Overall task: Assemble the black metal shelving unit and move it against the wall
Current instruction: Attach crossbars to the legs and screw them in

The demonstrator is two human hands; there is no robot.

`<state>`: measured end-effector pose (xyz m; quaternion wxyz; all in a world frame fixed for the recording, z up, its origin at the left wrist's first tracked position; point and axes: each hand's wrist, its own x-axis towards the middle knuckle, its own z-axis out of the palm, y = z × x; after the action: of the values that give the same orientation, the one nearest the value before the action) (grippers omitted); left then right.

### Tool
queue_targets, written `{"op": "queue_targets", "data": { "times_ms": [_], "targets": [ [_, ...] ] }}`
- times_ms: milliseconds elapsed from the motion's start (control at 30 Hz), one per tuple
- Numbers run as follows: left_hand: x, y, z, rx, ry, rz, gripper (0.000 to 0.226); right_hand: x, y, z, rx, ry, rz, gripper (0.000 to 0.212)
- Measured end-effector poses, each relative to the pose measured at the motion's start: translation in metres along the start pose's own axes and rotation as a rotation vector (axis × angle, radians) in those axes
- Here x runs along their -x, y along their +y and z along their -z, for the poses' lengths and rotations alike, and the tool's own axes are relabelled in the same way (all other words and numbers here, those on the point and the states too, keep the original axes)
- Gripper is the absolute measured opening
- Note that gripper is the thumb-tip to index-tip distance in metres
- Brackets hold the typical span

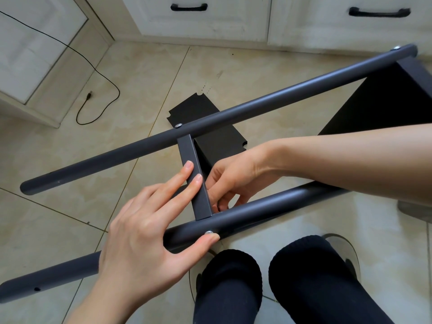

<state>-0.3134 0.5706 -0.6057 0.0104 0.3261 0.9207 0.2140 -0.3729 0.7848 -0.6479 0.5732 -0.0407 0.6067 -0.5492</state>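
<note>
Here, a beige tiled floor (pixel 145 73) is seen, edged by white cabinets (pixel 205 22) at twelve o'clock. The shelving frame (pixel 196 181) is held centrally: the left hand (pixel 149 232) lies flat-fingered on its crossbar, thumb against a screw (pixel 208 232); the right hand (pixel 231 181) is curled beneath, its hold hidden.

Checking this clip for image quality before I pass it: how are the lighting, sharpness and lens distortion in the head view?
Head view: soft, even daylight, with faint shadows under the near tube and only a dull sheen along the far tube; the left hand and right hand are sharp; the wide lens bows the cabinet edges and floor tile lines near the borders; the drawer handles look slightly soft.
</note>
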Motion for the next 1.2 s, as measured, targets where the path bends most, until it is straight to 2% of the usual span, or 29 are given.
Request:
{"op": "queue_targets", "data": {
  "times_ms": [167, 333, 600, 767, 1000, 1067, 1200],
  "targets": [
    [-0.0002, 0.0005, 0.0004, -0.007, -0.002, 0.006, 0.072, 0.0045, -0.0014, 0.0047, -0.001, -0.019, -0.011, 0.014],
    [-0.0005, 0.0008, 0.0004, -0.003, -0.003, 0.008, 0.072, 0.0010, 0.0020, 0.0007, 0.042, -0.010, -0.034, 0.040],
    [-0.0008, 0.0004, 0.0008, -0.002, -0.006, 0.012, 0.072, 0.0058, -0.0038, 0.0014, -0.010, -0.040, -0.037, 0.014],
    [-0.0004, 0.0011, 0.0012, 0.008, -0.004, 0.015, 0.072, 0.0033, -0.0018, 0.0008, 0.038, 0.001, -0.054, 0.032],
    [-0.0012, 0.0018, 0.0011, 0.007, -0.007, 0.016, 0.072, 0.0045, -0.0025, 0.0022, 0.011, -0.027, -0.046, 0.022],
    [-0.0011, 0.0017, 0.0012, 0.009, -0.005, 0.016, 0.072, 0.0032, -0.0014, 0.0017, 0.018, -0.023, -0.051, 0.030],
    [-0.0011, 0.0017, 0.0015, 0.005, -0.010, 0.020, 0.072, 0.0018, -0.0003, 0.0038, 0.128, 0.089, -0.087, 0.043]
  ]
}}
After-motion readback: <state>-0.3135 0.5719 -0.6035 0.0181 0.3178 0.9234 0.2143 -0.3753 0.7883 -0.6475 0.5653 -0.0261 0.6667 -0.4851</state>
